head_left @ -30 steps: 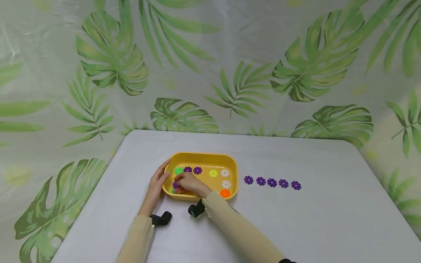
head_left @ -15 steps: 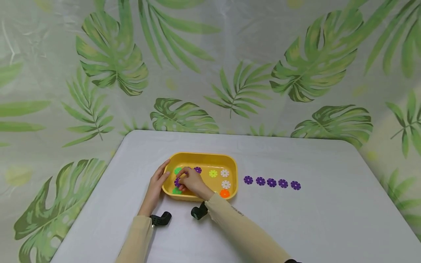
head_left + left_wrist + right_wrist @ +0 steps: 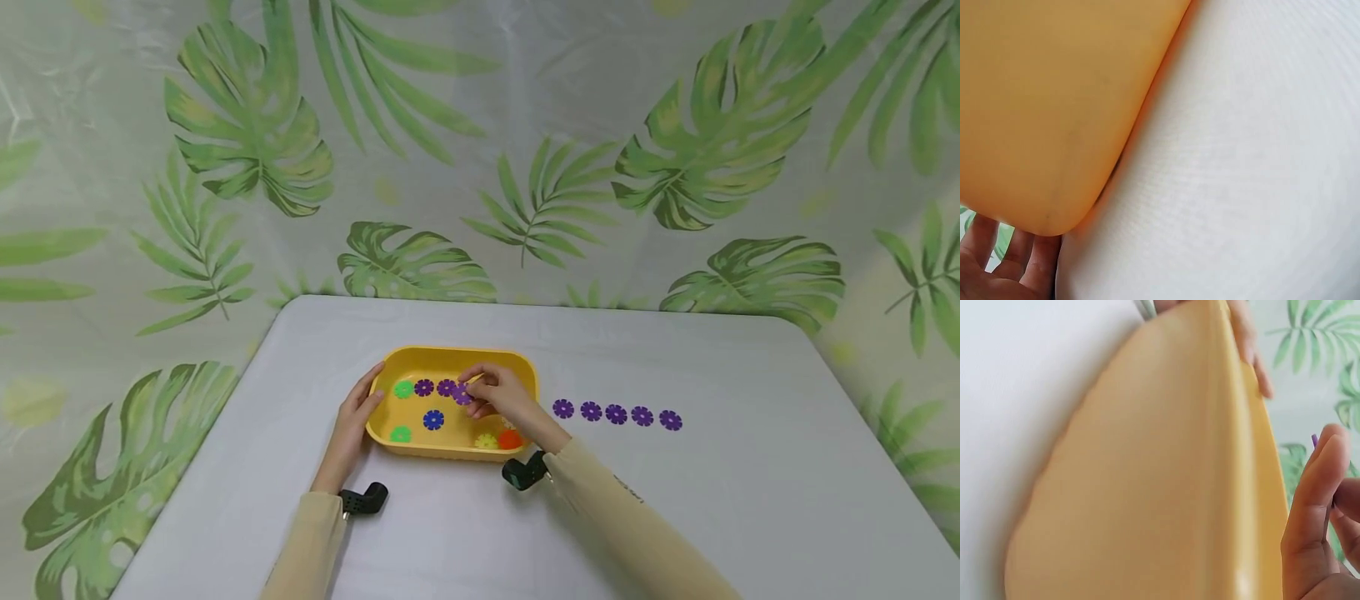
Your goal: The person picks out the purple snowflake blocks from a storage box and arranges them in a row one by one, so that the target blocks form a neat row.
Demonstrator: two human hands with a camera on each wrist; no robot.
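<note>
My left hand (image 3: 351,425) grips the left end of a yellow tray (image 3: 442,454), thumb at the rim; its fingers also show round a tray corner in the left wrist view. Over the tray, my right hand (image 3: 506,400) pinches a purple snowflake disc (image 3: 461,395) between thumb and fingers; only a sliver of that disc shows in the right wrist view. Inside lie two more purple discs, a blue disc (image 3: 433,419), two green discs, a yellow disc (image 3: 486,442) and an orange disc (image 3: 510,439). The right hand covers part of the tray's right side.
Right of the tray, several purple discs (image 3: 616,414) lie in a spaced row on the white tabletop (image 3: 750,483). A leaf-patterned curtain (image 3: 555,108) hangs behind the table. Each wrist carries a black camera mount.
My right hand has lifted a purple disc from the tray's left part and moved right with it, uncovering the blue disc and hiding the white ones. The left hand stays at the rim.
</note>
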